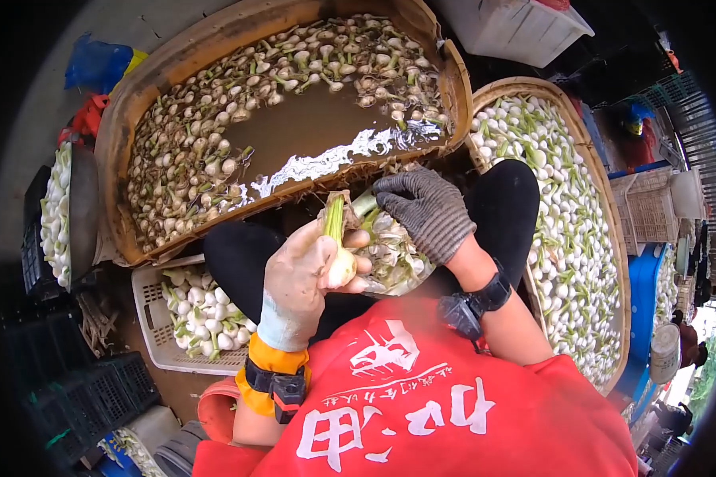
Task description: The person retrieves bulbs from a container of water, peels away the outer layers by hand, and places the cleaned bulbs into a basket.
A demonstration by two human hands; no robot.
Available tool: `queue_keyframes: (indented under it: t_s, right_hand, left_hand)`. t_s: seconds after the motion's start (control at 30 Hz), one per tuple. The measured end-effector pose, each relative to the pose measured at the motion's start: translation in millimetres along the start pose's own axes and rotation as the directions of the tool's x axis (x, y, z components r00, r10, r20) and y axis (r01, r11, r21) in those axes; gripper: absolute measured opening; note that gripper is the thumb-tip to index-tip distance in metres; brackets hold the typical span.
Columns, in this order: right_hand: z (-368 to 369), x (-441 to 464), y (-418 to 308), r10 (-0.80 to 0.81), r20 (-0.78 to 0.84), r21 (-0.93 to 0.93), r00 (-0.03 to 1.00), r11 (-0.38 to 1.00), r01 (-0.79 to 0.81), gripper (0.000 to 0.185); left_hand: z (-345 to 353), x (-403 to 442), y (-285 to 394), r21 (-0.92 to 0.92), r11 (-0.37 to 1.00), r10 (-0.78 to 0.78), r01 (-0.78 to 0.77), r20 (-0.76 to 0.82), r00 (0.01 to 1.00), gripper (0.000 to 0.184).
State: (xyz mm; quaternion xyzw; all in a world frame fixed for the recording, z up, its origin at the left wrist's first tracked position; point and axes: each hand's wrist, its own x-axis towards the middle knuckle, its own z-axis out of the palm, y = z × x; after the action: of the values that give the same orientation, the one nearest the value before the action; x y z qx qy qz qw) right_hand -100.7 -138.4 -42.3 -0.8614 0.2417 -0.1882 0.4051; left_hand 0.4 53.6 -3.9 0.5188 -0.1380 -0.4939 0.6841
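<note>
My left hand (293,266), in a pale glove, is closed around a fresh garlic bulb (341,266). The bulb's white end points toward me, and its green stem and brownish loose skin point away. Close beside it on the right, my right hand (428,211) wears a dark grey knit glove, its fingers curled. A pale green strip of peel (363,204) comes out at its fingertips; their undersides are hidden. Below the two hands, a heap of peelings and trimmings (398,258) lies between my knees.
A large tub (179,44) of murky water and unpeeled bulbs stands ahead. White bulbs fill a long basket (622,318) on the right and partly fill a white crate (155,338) on the left. Dark crates (95,393) stand at lower left, a white bin (517,32) at upper right.
</note>
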Motion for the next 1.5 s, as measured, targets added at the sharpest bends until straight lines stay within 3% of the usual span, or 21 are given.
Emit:
queue_keyframes:
  t_s: [0.13,0.2,0.27,0.3,0.4,0.47,0.6,0.73,0.8,0.87,0.93,1.0,1.07,1.13,1.2,1.33,1.37,1.4,1.43,1.47,1.5]
  right_hand:
    - [-11,-8,-26,-0.070,0.017,0.276,0.997,0.959,0.062,0.033]
    - [-23,-1,-58,0.155,0.308,-0.077,0.939,0.988,-0.137,0.038]
    - [-21,-1,-60,0.157,0.292,-0.214,0.944,0.972,-0.095,0.047]
    - [-16,-1,-50,0.073,0.291,-0.151,0.954,0.988,-0.029,0.048]
    - [-10,3,-35,0.004,0.344,-0.047,0.939,0.999,0.013,0.046]
    - [-9,2,-22,-0.014,0.439,0.321,0.899,0.936,-0.143,0.042]
    - [-6,-12,-11,-0.089,0.286,0.376,0.954,0.926,-0.026,0.033]
    - [-29,-33,-17,0.090,0.008,0.304,0.996,0.949,-0.088,0.020]
    - [-38,-37,-14,0.187,0.048,0.396,0.981,0.898,-0.191,0.016]
    - [-33,-34,1,0.242,-0.051,0.614,0.969,0.773,-0.161,0.013]
    - [-40,-33,20,0.361,-0.147,0.764,0.921,0.633,-0.126,0.011]
    - [-46,-34,39,0.390,-0.139,0.738,0.910,0.654,-0.167,0.010]
    - [-39,-28,31,0.346,-0.125,0.581,0.930,0.785,-0.215,0.012]
    - [-22,-20,31,0.178,-0.149,0.352,0.973,0.929,-0.116,0.018]
    - [2,-14,18,0.156,-0.135,0.404,0.978,0.910,-0.090,0.020]
    - [30,-2,13,0.085,0.070,0.466,0.994,0.878,-0.109,0.020]
    - [30,1,17,0.086,0.073,0.472,0.994,0.875,-0.111,0.020]
    - [26,2,24,0.136,0.164,0.414,0.977,0.890,-0.193,0.023]
    - [22,3,32,0.192,0.250,0.347,0.949,0.898,-0.273,0.027]
    - [22,2,41,0.200,0.248,0.351,0.948,0.893,-0.280,0.027]
    - [24,1,52,0.178,0.316,0.130,0.932,0.965,-0.228,0.032]
  left_hand:
    - [8,8,6,0.151,0.988,-0.021,0.017,0.030,0.999,0.042]
    - [8,13,-2,0.211,0.977,-0.020,0.008,0.056,0.998,0.036]
    - [0,18,-13,0.722,0.645,0.217,-0.250,0.141,0.966,0.030]
    - [-2,21,-13,0.479,0.878,0.002,-0.007,0.010,1.000,0.026]
    - [4,23,-20,0.303,0.952,0.045,-0.044,0.005,0.999,0.027]
    - [6,16,-10,0.251,0.960,-0.117,0.121,-0.030,0.993,0.025]
    - [7,19,-15,0.403,0.912,-0.046,0.078,-0.087,0.995,0.034]
    - [-10,28,-4,0.172,0.973,0.207,-0.156,-0.341,0.917,0.029]
    - [-14,26,-2,0.465,0.845,0.416,-0.262,-0.265,0.870,0.028]
    - [-29,28,1,0.448,0.863,0.373,-0.233,-0.253,0.893,0.027]
    - [-48,39,-4,0.017,0.920,0.356,-0.392,-0.455,0.816,0.027]
    - [-58,42,1,0.464,0.858,0.370,-0.221,-0.258,0.893,0.028]
    - [-67,67,-26,0.892,0.209,0.371,-0.400,0.306,0.877,0.041]
    - [-35,75,-35,0.819,0.551,0.216,-0.162,0.048,0.975,0.057]
    - [-27,81,-39,0.411,0.884,0.194,-0.224,0.113,0.974,0.068]
    - [-52,77,-10,0.201,0.976,0.086,-0.082,-0.014,0.996,0.048]
    - [-70,67,11,0.726,0.646,0.353,-0.235,-0.011,0.936,0.039]
    - [-91,54,34,0.975,0.060,0.540,-0.216,0.150,0.828,0.032]
    - [-130,39,51,0.963,-0.269,0.620,-0.032,0.198,0.759,0.030]
    - [-204,17,59,0.988,-0.098,0.664,0.118,-0.023,0.748,0.021]
    - [-214,-8,84,0.879,0.414,0.581,0.237,-0.456,0.675,0.016]
